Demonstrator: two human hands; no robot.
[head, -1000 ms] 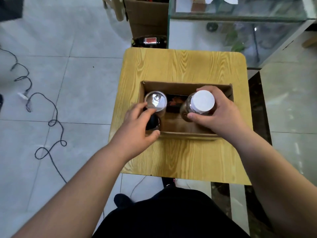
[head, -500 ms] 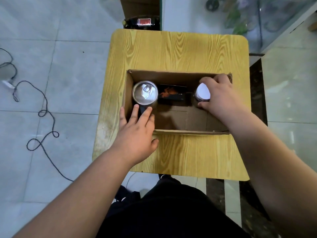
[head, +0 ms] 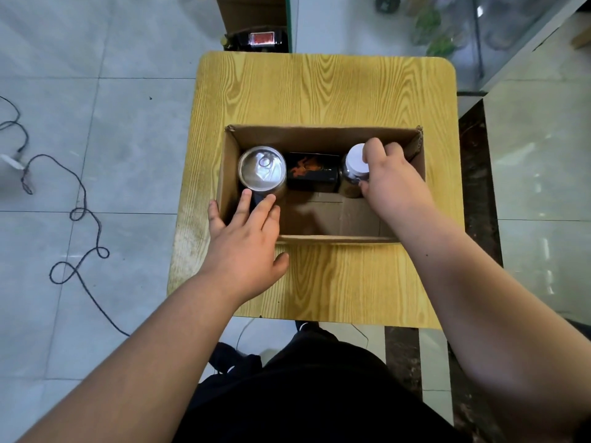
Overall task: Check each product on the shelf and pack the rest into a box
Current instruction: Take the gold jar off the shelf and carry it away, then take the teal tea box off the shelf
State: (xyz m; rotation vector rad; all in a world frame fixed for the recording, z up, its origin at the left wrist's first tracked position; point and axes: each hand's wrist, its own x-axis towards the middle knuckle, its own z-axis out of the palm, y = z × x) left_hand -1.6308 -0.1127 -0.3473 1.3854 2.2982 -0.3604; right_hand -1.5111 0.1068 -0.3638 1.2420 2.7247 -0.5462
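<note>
1. Where stuff is: the open brown cardboard box [head: 319, 239] sits on the yellow wood-grain table [head: 319, 91]. Lined up along its far wall are a silver pull-tab can [head: 261, 169] on the left, a black carton with orange print [head: 311, 171] in the middle, and a dark-filled clear jar with a white lid [head: 353, 161] on the right.
2. The right hand [head: 390, 183] has its fingers curled over the jar's lid and its thumb on the side, so it's gripping it. I can't tell if the jar's bottom is on the box floor. If the hand lets go too early, the jar drops and probably tips toward the open near half.
3. The left hand [head: 246, 241] is flat with straight fingers and grasps nothing. The fingers rest on some dark thing [head: 256, 198] just in front of the can, with the little finger outside the left wall. No idea what that thing is.
4. Those fingertips are right at the can. One nudge forward could shove it into the carton and squeeze the row against the jar.
5. Yanking the right hand out could drag the jar over or catch the ragged right wall.
6. Nothing props up the row on its near side, so I'd expect it to topple if the box gets carried like this.
</note>
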